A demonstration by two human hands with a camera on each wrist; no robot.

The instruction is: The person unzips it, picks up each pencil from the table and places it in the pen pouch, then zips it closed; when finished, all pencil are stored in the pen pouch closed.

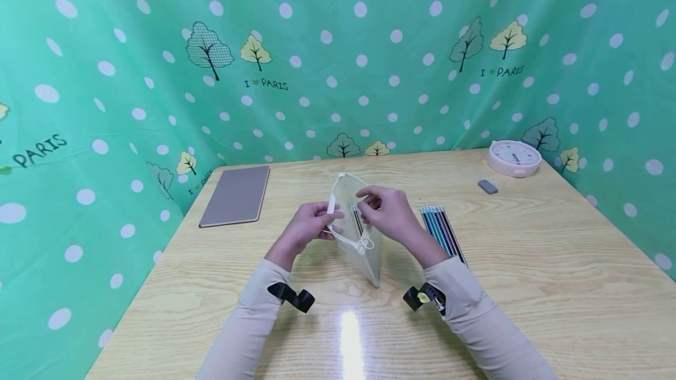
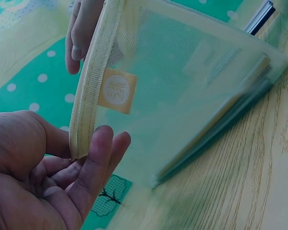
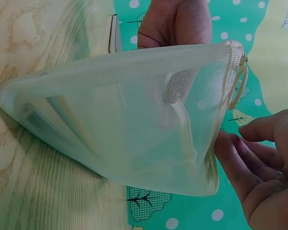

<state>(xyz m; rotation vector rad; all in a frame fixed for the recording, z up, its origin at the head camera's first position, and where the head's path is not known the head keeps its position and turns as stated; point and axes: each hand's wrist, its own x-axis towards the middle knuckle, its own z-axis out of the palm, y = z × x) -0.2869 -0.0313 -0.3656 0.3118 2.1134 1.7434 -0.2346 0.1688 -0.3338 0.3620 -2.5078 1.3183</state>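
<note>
A pale mesh zip pouch (image 1: 372, 260) stands tilted with its mouth facing up, and a few pencils (image 1: 357, 220) show inside. At the left edge of the mouth, the left hand (image 1: 311, 224) pinches the zip band between thumb and fingers; the left wrist view shows this hand (image 2: 53, 177) below a square label (image 2: 117, 91). Across the mouth is the right hand (image 1: 388, 213). In the right wrist view the right hand's fingers (image 3: 230, 155) rest against the rim of the pouch (image 3: 134, 124), thumb apart, with nothing seen held.
Several striped pencils (image 1: 442, 230) lie side by side on the wooden table (image 1: 528, 286), right of the pouch and partly behind the right forearm. A grey notebook (image 1: 236, 195) lies at the back left. A small eraser (image 1: 487, 186) and a round pink clock (image 1: 513, 159) are at the back right.
</note>
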